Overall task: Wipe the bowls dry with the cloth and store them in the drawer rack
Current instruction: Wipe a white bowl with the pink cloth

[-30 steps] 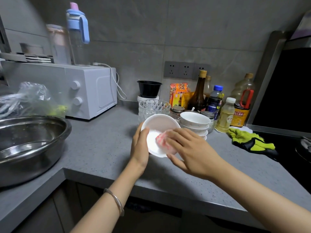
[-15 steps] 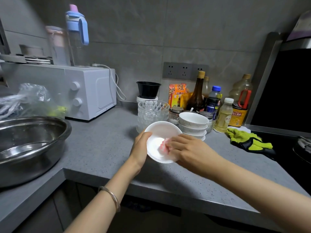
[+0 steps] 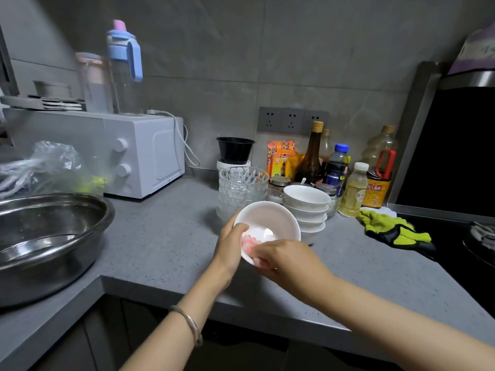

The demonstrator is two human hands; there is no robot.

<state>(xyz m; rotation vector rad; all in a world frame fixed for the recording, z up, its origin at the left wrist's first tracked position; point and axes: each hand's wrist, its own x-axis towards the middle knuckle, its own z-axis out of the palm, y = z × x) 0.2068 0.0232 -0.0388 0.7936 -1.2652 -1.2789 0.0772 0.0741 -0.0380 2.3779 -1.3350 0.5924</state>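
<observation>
L hand [image 3: 230,247] + bowl [image 3: 270,223] nr counter [image 3: 166,250] edge

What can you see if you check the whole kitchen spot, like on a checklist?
Surface: grey countertop, speckled.
Job's things: white bowl tilted above the counter; pink cloth inside it; stack of white bowls behind; drawer rack not seen.
Clutter: glass bowls, bottles, green gloves, steel basin.
Grippers: left hand grips the bowl's rim; right hand holds the cloth inside it.
Cables: white cable hangs beside the microwave.
Surroundings: grey tiled wall, wall sockets.
</observation>
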